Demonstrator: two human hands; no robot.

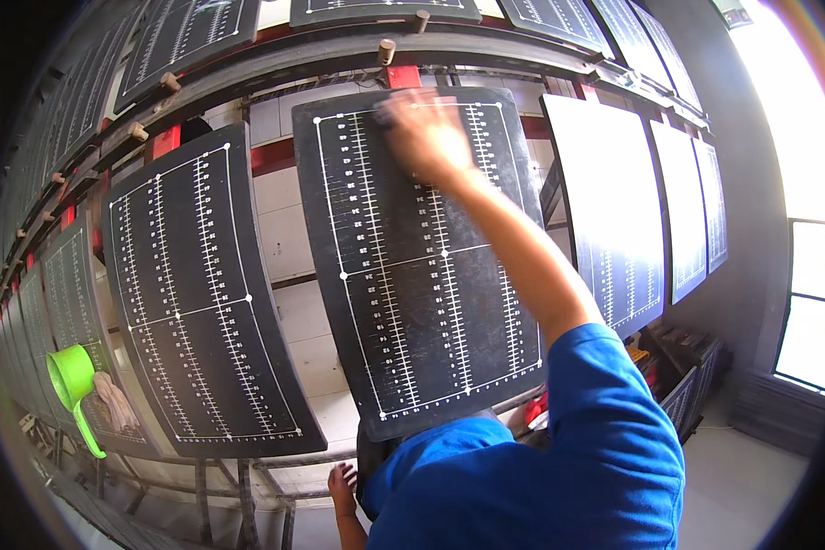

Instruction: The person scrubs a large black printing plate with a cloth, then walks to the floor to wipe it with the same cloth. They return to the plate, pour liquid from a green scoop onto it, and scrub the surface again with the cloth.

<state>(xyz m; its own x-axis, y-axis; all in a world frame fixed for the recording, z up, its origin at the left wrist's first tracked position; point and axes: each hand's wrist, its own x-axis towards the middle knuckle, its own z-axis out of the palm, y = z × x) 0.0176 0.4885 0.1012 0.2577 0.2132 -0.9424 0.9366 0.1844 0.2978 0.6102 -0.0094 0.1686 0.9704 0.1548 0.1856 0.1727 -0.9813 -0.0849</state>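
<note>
A black rectangular board (pixel 403 266) with white ruled scales and a white outline lies before me on a rack. My right arm reaches across it, and my right hand (pixel 428 137) is over its far end, at or just above the surface. Motion smears the fingers, so I cannot tell their pose or whether anything is under them. Low beside the board's near edge, my left hand (pixel 342 478) hangs with its fingers a little apart and nothing seen in it.
A similar board (pixel 202 302) lies to the left, with more beyond. A green plastic dipper (pixel 71 378) and a crumpled pinkish cloth (pixel 115 403) rest on a board at far left. Glare whitens a board (pixel 605 202) at right. Pegs (pixel 387 51) line the dark rail behind.
</note>
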